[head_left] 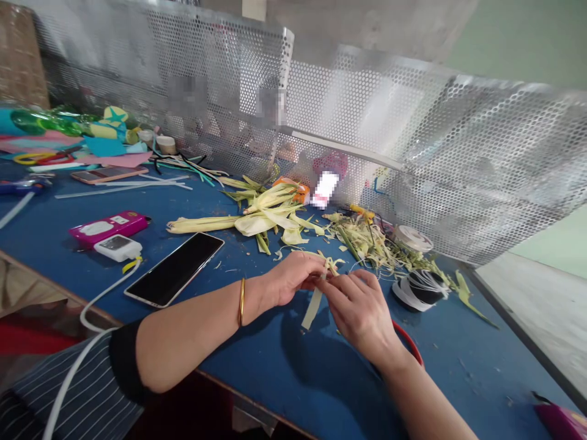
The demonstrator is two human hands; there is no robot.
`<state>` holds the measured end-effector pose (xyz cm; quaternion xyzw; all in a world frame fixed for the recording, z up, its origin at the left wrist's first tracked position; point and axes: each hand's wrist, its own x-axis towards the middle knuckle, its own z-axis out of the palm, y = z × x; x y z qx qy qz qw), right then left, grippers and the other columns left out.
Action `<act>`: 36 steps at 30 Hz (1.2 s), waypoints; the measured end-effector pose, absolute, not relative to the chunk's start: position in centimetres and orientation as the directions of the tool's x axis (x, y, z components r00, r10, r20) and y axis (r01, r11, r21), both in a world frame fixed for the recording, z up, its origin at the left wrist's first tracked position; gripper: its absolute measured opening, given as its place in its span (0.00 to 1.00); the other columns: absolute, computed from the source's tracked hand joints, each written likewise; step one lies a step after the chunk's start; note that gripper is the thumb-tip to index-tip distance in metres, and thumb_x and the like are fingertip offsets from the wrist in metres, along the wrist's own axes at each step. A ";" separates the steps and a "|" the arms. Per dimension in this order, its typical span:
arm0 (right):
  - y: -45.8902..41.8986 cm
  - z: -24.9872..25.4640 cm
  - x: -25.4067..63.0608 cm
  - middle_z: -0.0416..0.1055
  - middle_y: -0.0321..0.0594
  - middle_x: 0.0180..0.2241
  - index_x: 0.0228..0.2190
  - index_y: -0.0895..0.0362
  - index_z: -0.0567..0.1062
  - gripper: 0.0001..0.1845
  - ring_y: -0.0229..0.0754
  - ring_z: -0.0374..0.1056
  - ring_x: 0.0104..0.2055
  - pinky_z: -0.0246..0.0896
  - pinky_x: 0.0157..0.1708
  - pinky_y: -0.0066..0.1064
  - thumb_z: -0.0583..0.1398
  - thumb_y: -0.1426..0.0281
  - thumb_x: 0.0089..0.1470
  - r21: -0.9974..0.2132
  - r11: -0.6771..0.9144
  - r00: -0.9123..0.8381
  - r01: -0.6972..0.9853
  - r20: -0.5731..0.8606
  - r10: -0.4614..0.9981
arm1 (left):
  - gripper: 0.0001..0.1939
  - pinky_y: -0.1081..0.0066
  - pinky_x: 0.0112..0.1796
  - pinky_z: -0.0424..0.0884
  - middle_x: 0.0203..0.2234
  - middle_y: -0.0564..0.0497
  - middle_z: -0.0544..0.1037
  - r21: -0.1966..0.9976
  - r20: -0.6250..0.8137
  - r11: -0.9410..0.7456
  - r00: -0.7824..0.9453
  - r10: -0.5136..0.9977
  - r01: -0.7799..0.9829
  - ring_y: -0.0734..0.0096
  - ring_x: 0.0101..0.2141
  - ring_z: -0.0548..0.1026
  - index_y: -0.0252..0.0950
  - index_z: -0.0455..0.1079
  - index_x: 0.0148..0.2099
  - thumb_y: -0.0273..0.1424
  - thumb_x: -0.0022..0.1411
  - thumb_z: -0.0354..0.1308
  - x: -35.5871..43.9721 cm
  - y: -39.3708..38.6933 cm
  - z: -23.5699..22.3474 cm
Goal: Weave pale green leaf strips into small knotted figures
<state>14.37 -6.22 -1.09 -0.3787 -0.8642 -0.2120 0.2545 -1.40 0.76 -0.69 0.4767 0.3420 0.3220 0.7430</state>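
My left hand [296, 278] and my right hand [360, 308] meet over the blue table, fingers closed on a small bundle of pale corn husk [331, 265]. A flat husk strip [312, 310] hangs down from between them. White thread [355, 264] runs close to my right fingers. Some fingertips are hidden behind the hands. Beyond them lie long pale corn husks [257, 221] and a heap of husk scraps [367, 241]. A black spool wound with white thread [420, 289] stands to the right. Under my right wrist a curved red thing [409, 342] shows partly.
On the left lie a black-screened phone [175, 269], a magenta box-shaped thing [110, 227] and a white device [118, 247] with a cable [107, 295]. Coloured paper [104, 146] is piled farther back. A perforated metal screen [358, 110] borders the table's far side.
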 end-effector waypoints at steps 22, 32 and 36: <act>-6.1 -1.7 14.0 0.70 0.39 0.27 0.29 0.57 0.71 0.13 0.40 0.60 0.30 0.54 0.44 0.38 0.51 0.78 0.62 0.196 0.655 -0.626 0.729 0.577 0.524 | 0.04 0.73 0.31 0.67 0.23 0.52 0.75 0.905 -0.256 0.393 0.528 0.810 -0.164 0.76 0.25 0.72 0.31 0.74 0.28 0.26 0.48 0.66 -1.2 0.7 -1.0; -6.5 -1.5 13.9 0.70 0.39 0.27 0.31 0.56 0.72 0.12 0.41 0.66 0.32 0.57 0.43 0.39 0.51 0.77 0.62 0.122 0.753 -0.679 0.646 0.542 0.495 | 0.06 0.71 0.35 0.72 0.26 0.48 0.79 0.917 -0.238 0.360 0.490 0.839 -0.171 0.72 0.28 0.76 0.31 0.78 0.30 0.27 0.47 0.69 -1.2 0.7 -1.2; -6.6 -1.5 14.0 0.74 0.42 0.33 0.41 0.57 0.71 0.09 0.43 0.69 0.36 0.59 0.43 0.39 0.53 0.77 0.62 0.049 0.750 -0.619 0.660 0.601 0.506 | 0.02 0.73 0.33 0.72 0.24 0.49 0.78 0.937 -0.219 0.317 0.463 0.859 -0.145 0.74 0.26 0.75 0.31 0.77 0.28 0.24 0.52 0.64 -1.3 0.7 -0.6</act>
